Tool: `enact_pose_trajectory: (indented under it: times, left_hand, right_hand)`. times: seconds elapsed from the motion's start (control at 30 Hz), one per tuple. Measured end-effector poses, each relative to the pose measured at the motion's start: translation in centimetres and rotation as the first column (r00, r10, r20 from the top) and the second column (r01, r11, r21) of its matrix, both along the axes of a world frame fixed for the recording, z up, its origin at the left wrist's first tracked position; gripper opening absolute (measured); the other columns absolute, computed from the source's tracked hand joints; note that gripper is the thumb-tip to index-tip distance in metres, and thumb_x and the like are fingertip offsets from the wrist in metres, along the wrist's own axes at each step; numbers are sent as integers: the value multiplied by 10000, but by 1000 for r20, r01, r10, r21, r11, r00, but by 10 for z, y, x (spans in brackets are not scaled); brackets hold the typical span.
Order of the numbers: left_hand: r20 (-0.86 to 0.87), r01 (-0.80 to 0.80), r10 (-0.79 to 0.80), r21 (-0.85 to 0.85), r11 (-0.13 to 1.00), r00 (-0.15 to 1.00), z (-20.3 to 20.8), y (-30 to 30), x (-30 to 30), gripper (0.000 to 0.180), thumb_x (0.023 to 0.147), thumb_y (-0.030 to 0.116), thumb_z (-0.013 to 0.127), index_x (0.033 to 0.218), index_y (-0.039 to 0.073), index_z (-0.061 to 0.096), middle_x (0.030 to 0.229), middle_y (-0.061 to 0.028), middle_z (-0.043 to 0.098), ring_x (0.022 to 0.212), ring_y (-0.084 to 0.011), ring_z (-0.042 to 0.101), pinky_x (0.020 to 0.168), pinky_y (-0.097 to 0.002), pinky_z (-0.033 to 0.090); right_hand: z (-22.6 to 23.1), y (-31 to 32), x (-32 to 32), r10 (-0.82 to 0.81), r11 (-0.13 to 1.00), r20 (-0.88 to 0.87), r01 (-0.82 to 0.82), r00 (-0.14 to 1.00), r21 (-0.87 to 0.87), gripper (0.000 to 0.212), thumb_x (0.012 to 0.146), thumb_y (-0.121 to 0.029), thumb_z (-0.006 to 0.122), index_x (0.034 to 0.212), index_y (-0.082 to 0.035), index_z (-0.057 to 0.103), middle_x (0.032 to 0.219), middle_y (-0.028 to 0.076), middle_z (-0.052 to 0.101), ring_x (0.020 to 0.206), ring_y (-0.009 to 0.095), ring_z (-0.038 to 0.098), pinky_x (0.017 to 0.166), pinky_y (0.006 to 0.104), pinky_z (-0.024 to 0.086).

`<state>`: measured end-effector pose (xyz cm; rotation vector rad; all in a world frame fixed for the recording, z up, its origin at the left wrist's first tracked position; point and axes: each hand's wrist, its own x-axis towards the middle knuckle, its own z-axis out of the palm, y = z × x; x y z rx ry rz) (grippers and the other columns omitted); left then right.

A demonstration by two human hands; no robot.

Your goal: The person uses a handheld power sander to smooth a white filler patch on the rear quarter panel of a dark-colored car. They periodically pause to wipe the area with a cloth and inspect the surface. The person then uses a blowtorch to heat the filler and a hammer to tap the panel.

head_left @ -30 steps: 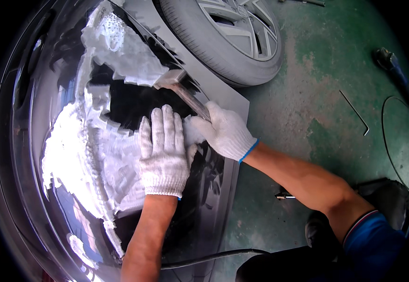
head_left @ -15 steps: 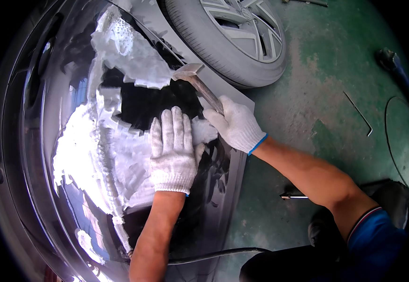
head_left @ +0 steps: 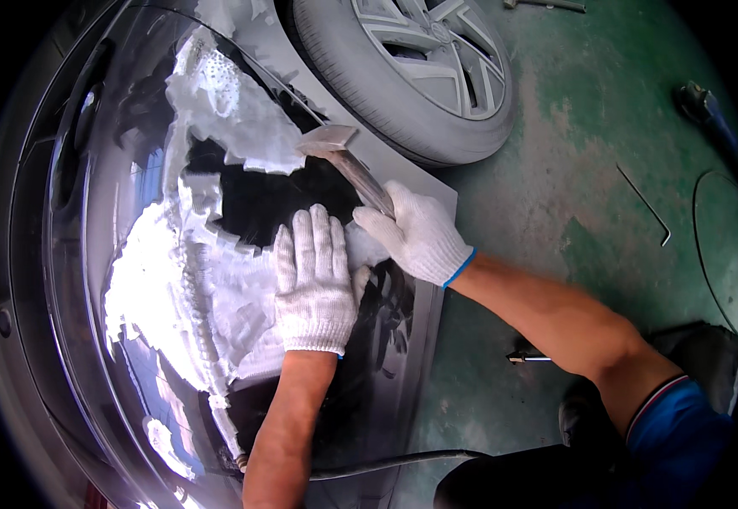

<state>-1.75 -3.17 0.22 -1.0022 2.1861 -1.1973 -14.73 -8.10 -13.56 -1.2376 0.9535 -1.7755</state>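
Observation:
My left hand (head_left: 314, 284), in a white knit glove, lies flat on a dark car door panel (head_left: 377, 373), fingers together and stretched out. Around it the paint is ground away to shiny bare metal (head_left: 246, 288), with a dark painted patch (head_left: 263, 199) just beyond the fingertips. My right hand (head_left: 420, 233), gloved the same way, is closed round the handle of a hammer (head_left: 356, 174). The hammer's head is over the panel, beyond my left fingertips, near the edge of the dark patch. Whether it touches the metal I cannot tell.
A car wheel (head_left: 471, 76) stands at the top, beside the panel. On the green floor (head_left: 539, 204) lie a bent thin rod (head_left: 645, 204), a cable (head_left: 698, 246) and a blue-and-black tool (head_left: 712, 127). A black hose (head_left: 394, 461) runs near my leg.
The hammer and my right hand have shifted slightly left and down toward me. My left hand stays flat on the panel, and the whole view has moved a little.

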Motion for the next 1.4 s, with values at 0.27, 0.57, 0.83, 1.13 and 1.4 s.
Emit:
enact_pose_trajectory:
  times: [0.27,0.57,0.83,1.13,1.4]
  left_hand:
    - [37,3,-2,-20,1000,999,-2,-5,-2,779,937,491,640,1504,-28,512,1627,-224,417,1541,-382,339,1293,-561,162]
    - [38,32,-26,-172,985,999,31,-55,-37,877,1000,634,490,1614,22,354,1704,-156,312,1604,-318,217,1315,-521,77]
    - [131,-4,40,-259,966,991,-8,-57,-51,844,1040,613,422,1616,2,343,1713,-182,280,1610,-341,189,1314,-530,43]
    - [49,-120,118,48,992,992,-87,3,25,842,988,535,542,1579,-43,387,1703,-220,277,1605,-373,190,1316,-515,95]
    - [61,-1,8,-118,993,998,11,-25,-18,746,1036,526,480,1583,22,418,1696,-167,329,1592,-333,250,1315,-534,95]
  right_hand:
    - [-5,2,2,-26,1000,-29,26,999,-4,529,1000,-467,629,1168,35,610,770,255,694,782,455,700,715,542,545]
    - [-33,40,-20,63,967,202,-110,977,230,441,996,-454,644,961,-17,602,761,223,658,765,437,677,710,509,516]
    - [-40,42,-22,5,943,418,-143,909,300,444,1024,-402,621,1140,26,587,743,177,639,725,368,672,714,456,529]
    - [-29,56,-30,111,932,476,-258,872,255,396,1040,-375,609,995,17,566,731,131,623,682,293,635,680,444,509]
    - [-38,63,-7,159,962,341,-223,927,155,379,1047,-382,605,988,-9,567,729,195,610,679,398,617,656,471,494]
